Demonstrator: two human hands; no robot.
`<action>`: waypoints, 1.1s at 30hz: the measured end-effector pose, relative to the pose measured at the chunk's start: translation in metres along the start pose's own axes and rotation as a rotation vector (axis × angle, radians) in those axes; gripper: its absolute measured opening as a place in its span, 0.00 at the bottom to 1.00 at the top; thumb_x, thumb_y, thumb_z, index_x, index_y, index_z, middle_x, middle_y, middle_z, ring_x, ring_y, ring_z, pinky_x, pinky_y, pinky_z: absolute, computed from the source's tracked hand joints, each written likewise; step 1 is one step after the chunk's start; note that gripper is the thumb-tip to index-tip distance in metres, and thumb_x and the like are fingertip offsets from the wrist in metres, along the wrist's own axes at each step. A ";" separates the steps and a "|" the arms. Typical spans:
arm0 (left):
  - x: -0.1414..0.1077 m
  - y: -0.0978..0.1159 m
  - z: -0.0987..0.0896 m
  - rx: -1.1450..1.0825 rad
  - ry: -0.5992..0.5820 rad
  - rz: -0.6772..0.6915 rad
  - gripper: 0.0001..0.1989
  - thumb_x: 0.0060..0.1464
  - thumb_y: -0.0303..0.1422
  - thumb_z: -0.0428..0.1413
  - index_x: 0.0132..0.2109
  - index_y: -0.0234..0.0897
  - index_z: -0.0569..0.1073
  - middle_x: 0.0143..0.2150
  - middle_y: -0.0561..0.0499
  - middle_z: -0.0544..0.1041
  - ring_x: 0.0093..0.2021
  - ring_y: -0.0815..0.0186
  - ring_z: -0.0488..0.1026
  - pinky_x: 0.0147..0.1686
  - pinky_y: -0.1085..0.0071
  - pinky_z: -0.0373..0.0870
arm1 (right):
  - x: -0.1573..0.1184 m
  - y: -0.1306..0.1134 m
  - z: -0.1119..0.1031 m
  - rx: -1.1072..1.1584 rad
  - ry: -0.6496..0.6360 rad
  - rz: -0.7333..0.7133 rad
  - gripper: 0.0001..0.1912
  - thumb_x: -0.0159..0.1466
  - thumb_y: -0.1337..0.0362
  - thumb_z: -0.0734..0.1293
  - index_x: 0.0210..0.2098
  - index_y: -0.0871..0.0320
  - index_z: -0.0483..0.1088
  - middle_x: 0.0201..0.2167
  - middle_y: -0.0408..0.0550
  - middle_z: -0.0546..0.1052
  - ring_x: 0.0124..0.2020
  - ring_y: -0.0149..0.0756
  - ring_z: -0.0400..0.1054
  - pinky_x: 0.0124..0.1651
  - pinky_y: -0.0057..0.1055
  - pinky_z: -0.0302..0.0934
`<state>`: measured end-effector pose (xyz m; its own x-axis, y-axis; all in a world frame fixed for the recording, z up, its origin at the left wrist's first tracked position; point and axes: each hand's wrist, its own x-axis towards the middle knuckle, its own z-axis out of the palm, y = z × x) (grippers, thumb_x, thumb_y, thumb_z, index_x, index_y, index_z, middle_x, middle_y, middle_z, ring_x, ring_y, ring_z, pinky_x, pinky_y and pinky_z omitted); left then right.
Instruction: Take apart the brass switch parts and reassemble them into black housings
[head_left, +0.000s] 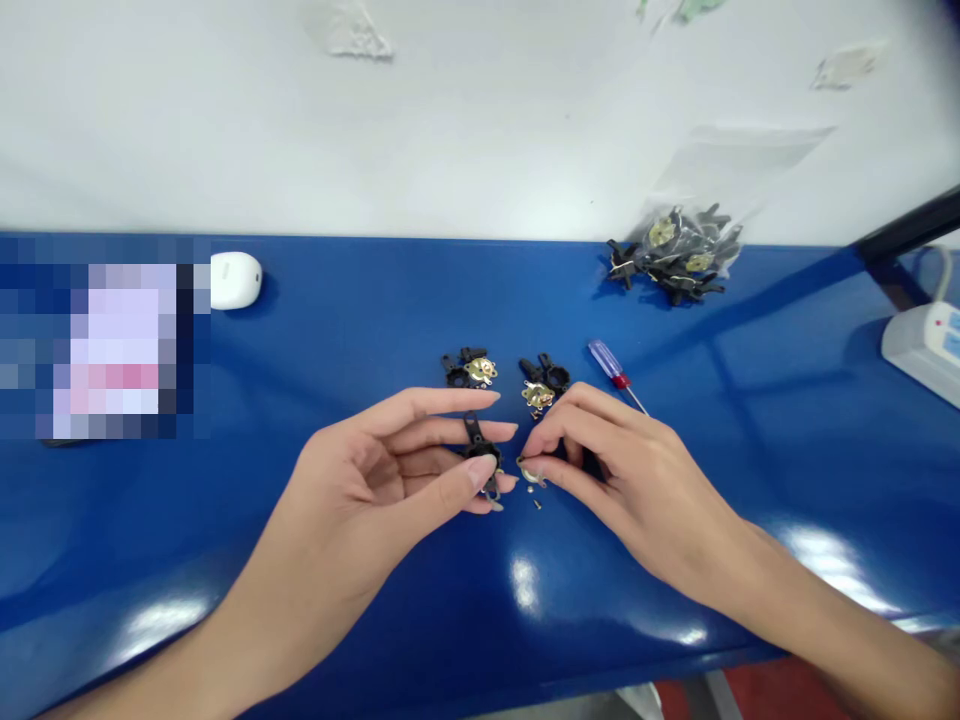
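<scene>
OK, left hand [390, 470] has the black part [484, 451] clamped between thumb and fingers, other fingertips spread, just right of lower centre frame. Right hand [637, 480] pinches the metal piece [531, 474] beside it, thumb and index together (can't tell if it's lifted off the table [375, 620]). I'd grip both by the edges, thumb off the black part's face, and work low. Watch the loose screw [538, 504] just below; an easy one to sweep away.
</scene>
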<state>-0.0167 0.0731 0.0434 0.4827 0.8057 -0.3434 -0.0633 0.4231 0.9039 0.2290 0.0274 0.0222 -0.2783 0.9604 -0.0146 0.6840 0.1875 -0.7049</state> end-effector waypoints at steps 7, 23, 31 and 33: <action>0.001 -0.001 0.000 -0.004 -0.008 -0.007 0.15 0.67 0.31 0.70 0.59 0.46 0.85 0.53 0.50 0.91 0.45 0.62 0.91 0.47 0.76 0.89 | 0.000 -0.004 -0.005 0.148 0.164 0.011 0.03 0.77 0.63 0.73 0.44 0.50 0.77 0.40 0.37 0.80 0.37 0.29 0.73 0.41 0.31 0.65; -0.002 -0.008 0.000 0.115 -0.041 -0.015 0.25 0.60 0.30 0.75 0.62 0.54 0.85 0.49 0.56 0.92 0.47 0.66 0.90 0.52 0.77 0.86 | -0.001 -0.014 -0.010 0.581 0.134 0.119 0.02 0.73 0.58 0.77 0.44 0.47 0.84 0.38 0.40 0.84 0.30 0.26 0.72 0.30 0.26 0.65; 0.001 -0.005 0.001 0.119 -0.036 -0.034 0.25 0.56 0.30 0.77 0.58 0.53 0.86 0.46 0.56 0.92 0.40 0.68 0.89 0.43 0.80 0.85 | -0.002 -0.016 -0.013 0.623 0.129 0.140 0.03 0.71 0.57 0.79 0.41 0.47 0.85 0.37 0.40 0.82 0.35 0.27 0.75 0.33 0.24 0.66; 0.002 -0.005 0.001 0.130 -0.036 -0.051 0.24 0.55 0.30 0.77 0.57 0.53 0.86 0.44 0.56 0.91 0.39 0.68 0.89 0.42 0.80 0.84 | -0.003 -0.016 -0.011 0.659 0.097 0.168 0.03 0.71 0.57 0.79 0.41 0.47 0.85 0.35 0.39 0.81 0.32 0.25 0.73 0.29 0.22 0.66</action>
<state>-0.0149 0.0721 0.0382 0.5133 0.7681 -0.3827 0.0751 0.4040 0.9117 0.2264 0.0242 0.0410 -0.1217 0.9854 -0.1191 0.1508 -0.1003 -0.9835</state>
